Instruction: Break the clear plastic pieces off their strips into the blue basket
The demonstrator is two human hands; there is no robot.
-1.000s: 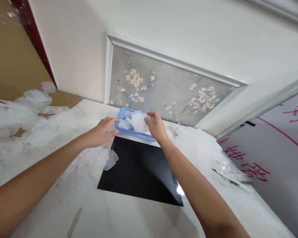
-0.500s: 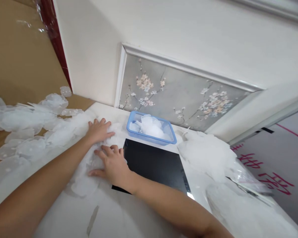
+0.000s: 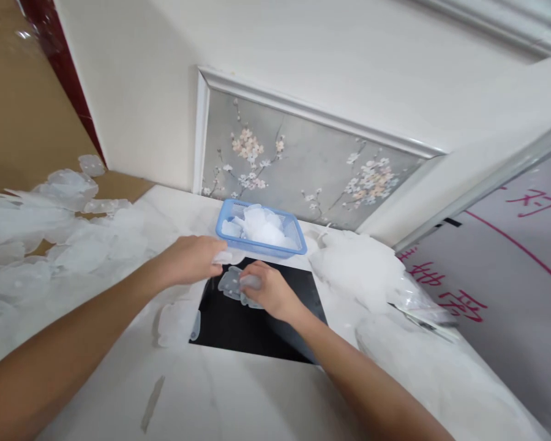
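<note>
Well out to the left of the left grip (image 3: 190, 260), a broad heap (image 3: 82, 245) of milky pieces is spreading towards the edge of view. On the near side of that grip, a small cluster (image 3: 177, 324) is lying on the table (image 3: 239, 392) and looking thinner than half a second ago, though the left arm (image 3: 96, 331) is hiding part of that area. The left grip, no longer splaying over the pieces there, is pinching a white bunch (image 3: 229, 257) between thumb and fingers; how many it is holding cannot be told. Just beyond it, the blue basket (image 3: 261, 248) is standing with more pieces inside, its load looking unchanged. Between the two grips, flat pieces (image 3: 231, 283) are now resting on the black mat (image 3: 257, 334), where that part was showing bare. Over the mat, the right grip (image 3: 270, 289) is pinching a translucent piece (image 3: 250, 281) at the fingertips, low among those flat ones. Both grips seem to be handling smaller lots now, rather than pressing across a pile. To the right of the right grip, a white stack (image 3: 358, 266) is sitting well apart.
</note>
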